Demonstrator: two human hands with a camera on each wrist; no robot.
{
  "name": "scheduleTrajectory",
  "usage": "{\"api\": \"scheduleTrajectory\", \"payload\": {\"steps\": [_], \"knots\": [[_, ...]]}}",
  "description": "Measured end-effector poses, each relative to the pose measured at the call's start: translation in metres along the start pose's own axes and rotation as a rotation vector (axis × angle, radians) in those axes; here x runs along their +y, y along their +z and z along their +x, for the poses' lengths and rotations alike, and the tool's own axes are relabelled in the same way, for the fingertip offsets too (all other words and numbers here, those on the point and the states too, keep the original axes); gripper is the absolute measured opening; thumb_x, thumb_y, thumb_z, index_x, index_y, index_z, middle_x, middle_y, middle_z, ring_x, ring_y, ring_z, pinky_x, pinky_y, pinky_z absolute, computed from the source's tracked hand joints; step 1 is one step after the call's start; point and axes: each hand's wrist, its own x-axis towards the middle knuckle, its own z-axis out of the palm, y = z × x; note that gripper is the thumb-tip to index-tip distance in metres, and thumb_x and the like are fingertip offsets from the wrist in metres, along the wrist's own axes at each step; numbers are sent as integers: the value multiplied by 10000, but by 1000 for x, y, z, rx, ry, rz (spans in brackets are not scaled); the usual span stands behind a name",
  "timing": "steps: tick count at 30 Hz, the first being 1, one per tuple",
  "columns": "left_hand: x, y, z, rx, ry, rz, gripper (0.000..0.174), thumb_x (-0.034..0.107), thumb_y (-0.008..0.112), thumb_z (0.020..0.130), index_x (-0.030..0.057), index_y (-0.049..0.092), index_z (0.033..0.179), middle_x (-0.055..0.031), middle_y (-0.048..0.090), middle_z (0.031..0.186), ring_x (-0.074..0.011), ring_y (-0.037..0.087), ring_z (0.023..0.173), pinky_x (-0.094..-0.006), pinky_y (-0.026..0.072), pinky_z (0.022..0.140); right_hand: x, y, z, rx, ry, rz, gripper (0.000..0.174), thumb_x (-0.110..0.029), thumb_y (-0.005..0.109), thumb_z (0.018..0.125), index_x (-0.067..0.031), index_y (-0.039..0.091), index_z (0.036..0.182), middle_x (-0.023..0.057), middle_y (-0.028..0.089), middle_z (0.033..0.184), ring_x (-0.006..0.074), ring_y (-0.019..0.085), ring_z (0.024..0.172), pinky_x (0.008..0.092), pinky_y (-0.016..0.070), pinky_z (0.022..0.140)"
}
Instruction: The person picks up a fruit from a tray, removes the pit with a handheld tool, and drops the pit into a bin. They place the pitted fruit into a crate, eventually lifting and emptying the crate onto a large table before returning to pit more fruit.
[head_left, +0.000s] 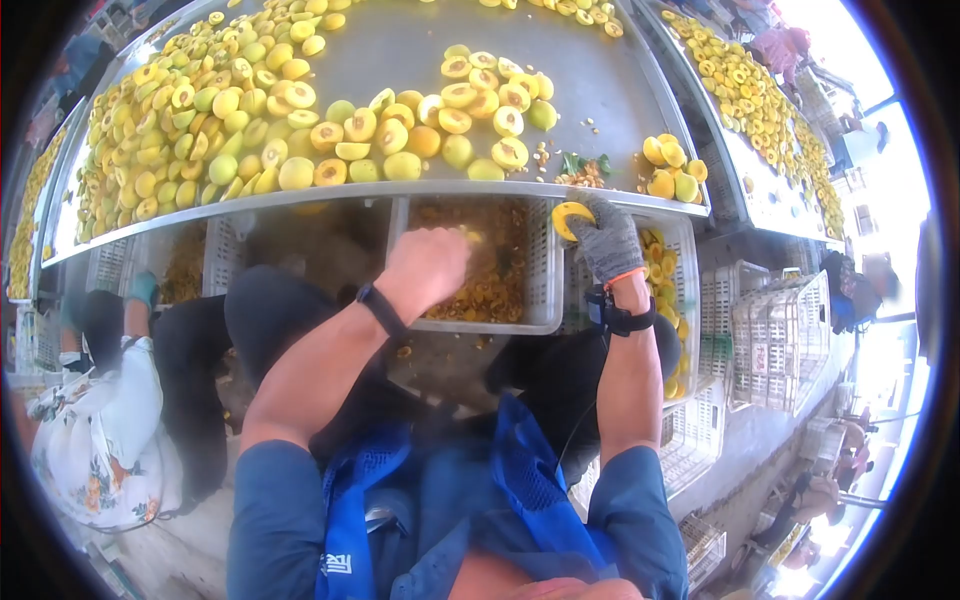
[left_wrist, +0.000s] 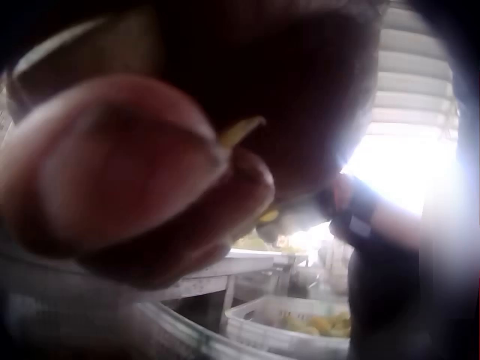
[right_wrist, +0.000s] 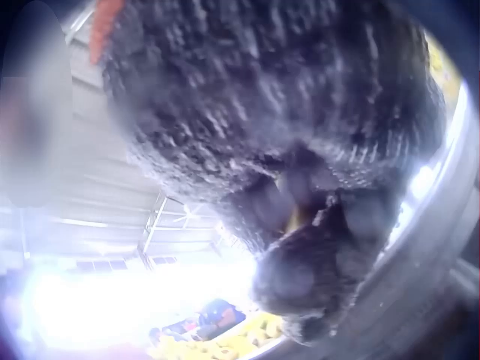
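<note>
Over a white crate [head_left: 543,290] of brown pits and scraps, my bare left hand [head_left: 430,265] has its fingers curled. In the left wrist view a small yellow sliver [left_wrist: 244,131] sticks out between its thumb and fingers; I cannot tell what it is. My right hand [head_left: 605,240], in a grey knitted glove, grips a crescent-shaped yellow apricot piece [head_left: 570,218] just below the table edge. In the right wrist view the gloved fingers [right_wrist: 300,277] are curled and hide most of the fruit. Halved apricots [head_left: 360,125] lie heaped on the metal table [head_left: 400,50] in front.
A raised metal rim [head_left: 400,194] runs along the table's near side. Pits and green leaves [head_left: 585,170] lie close to a small apricot pile [head_left: 675,170]. Another crate [head_left: 680,240] with apricot pieces stands at right, near stacked crates [head_left: 780,335]. A person [head_left: 110,420] sits at left.
</note>
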Motion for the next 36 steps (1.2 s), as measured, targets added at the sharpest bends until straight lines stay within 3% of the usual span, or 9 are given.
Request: {"api": "scheduleTrajectory", "payload": {"steps": [4, 6, 11, 14, 20, 23, 27, 30, 36], "knots": [[-1, 12, 7, 221, 16, 103, 251, 266, 635, 955, 17, 650, 926, -175, 702, 817, -369, 723, 772, -459, 557, 689, 14, -31, -9, 78, 56, -372, 376, -180, 686, 843, -146, 730, 1215, 195, 723, 1112, 402, 677, 1036, 455, 544, 901], [1, 14, 12, 290, -12, 87, 245, 268, 652, 943, 24, 643, 931, -186, 701, 883, -370, 720, 811, -470, 553, 718, 21, -58, -17, 211, -30, -656, 351, -254, 711, 868, -102, 736, 1184, 215, 720, 1114, 357, 684, 1084, 450, 535, 933], [8, -3, 0, 268, -58, -91, 240, 274, 675, 929, 37, 648, 955, -177, 689, 906, -376, 706, 822, -501, 527, 723, 4, -100, -18, 253, 533, -910, 364, -346, 694, 885, -153, 739, 1190, 178, 689, 1216, 356, 674, 1106, 457, 523, 953], [5, 3, -2, 301, -53, -95, 250, 278, 678, 924, 31, 648, 951, -179, 683, 896, -379, 698, 830, -502, 522, 720, 14, -90, -3, 239, 34, -749, 376, -379, 663, 909, -161, 736, 1207, 165, 699, 1200, 360, 670, 1124, 449, 521, 961], [2, 0, -2, 306, -63, -311, 264, 259, 680, 910, -1, 639, 886, -224, 681, 904, -411, 670, 872, -513, 519, 754, -27, 36, 101, -39, 92, -509, 448, -384, 718, 866, -126, 727, 1232, 178, 713, 1220, 371, 674, 1115, 427, 507, 993], [-1, -3, -2, 311, -101, -425, 279, 251, 684, 907, -18, 630, 860, -244, 682, 903, -441, 656, 865, -528, 513, 755, -9, 76, 142, -241, -148, -501, 394, -432, 686, 848, -131, 751, 1092, 195, 709, 1167, 388, 669, 1054, 438, 527, 898], [-9, -10, -4, 317, -149, -538, 325, 267, 684, 924, -38, 615, 836, -267, 674, 868, -461, 645, 834, -524, 497, 723, -19, 81, 159, -379, -9, -454, 367, -386, 729, 792, -120, 759, 1043, 185, 730, 1095, 397, 675, 996, 446, 544, 845], [-15, -16, -4, 319, -160, -719, 353, 274, 677, 947, -53, 605, 837, -278, 660, 826, -469, 619, 789, -501, 483, 704, -34, 73, 140, -188, -24, -337, 457, -243, 810, 762, -33, 709, 1155, 179, 740, 1072, 304, 706, 933, 405, 559, 825], [-9, -19, -3, 452, -29, -963, 327, 238, 672, 969, -47, 589, 832, -164, 612, 680, -269, 605, 597, -400, 467, 597, -71, 52, 58, -79, 38, 230, 489, -126, 773, 831, 3, 642, 1283, 178, 721, 1115, 268, 701, 967, 372, 557, 837]]}}
